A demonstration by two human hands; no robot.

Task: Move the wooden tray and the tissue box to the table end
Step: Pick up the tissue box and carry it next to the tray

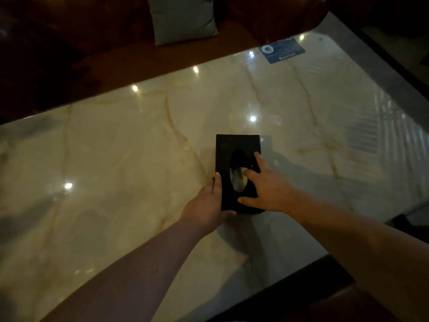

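Table (116, 159): glossy cream marble-patterned top with amber veining, occupying most of the view and reflecting several small ceiling lights. Its right-hand end is showing a grey striped reflection.

Cushion (182, 18): grey, standing upright on the dark wooden seat beyond the far table edge.

Tissue box (236, 145): black, rectangular, matte, lying flat on the table a little right of centre and nearer the near edge than the far one. An oval opening is cut in its top face, with pale tissue showing in the opening's near half. Its long axis is running away from the wearer toward the far edge, tilted very slightly left at the far end; the oval is lining up with the same axis.

Card (282, 50): blue, printed with a round emblem, lying flat near the far right corner of the table, well apart from the box. Text too small to read.

Left hand (206, 203): fingers together and extended, pressing flat along the box's left side, thumb curling under the near corner.

Right hand (267, 187): fingers spread wide, resting over the box's top and right edge, thumb lying across the near end. Both hands are gripping the box between them.
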